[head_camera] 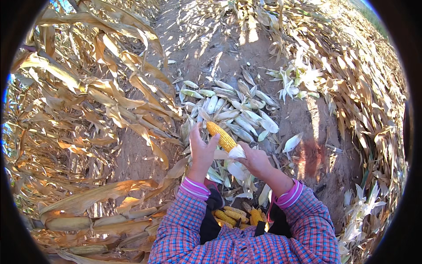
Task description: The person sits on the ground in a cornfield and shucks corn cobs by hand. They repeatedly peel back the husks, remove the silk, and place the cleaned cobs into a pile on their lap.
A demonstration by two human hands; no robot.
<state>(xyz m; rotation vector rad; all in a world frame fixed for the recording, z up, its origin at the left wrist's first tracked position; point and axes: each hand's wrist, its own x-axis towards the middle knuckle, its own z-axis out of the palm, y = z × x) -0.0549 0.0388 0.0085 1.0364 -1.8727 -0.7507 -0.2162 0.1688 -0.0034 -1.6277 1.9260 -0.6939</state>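
A yellow corn cob (221,134), its kernels bare, slants up to the left in front of me. White husk (237,152) still wraps its lower end, and my right hand (257,161) grips it there. Beside the cob's upper part is my left hand (201,150), thumb and fingers spread; whether the thumb touches the kernels, I cannot tell. Beyond both hands lies a heap of corn ears in pale husks (244,122). Several husked yellow cobs (230,216) are gathered between my legs, partly hidden by my jacket.
Dry standing corn stalks (108,99) crowd the left side, some leaning close to my left arm. Flattened stalks and leaves (366,85) bank up along the right. One husked-over ear (292,142) lies apart on the bare soil (296,115). Loose peeled husks (303,77) lie farther off.
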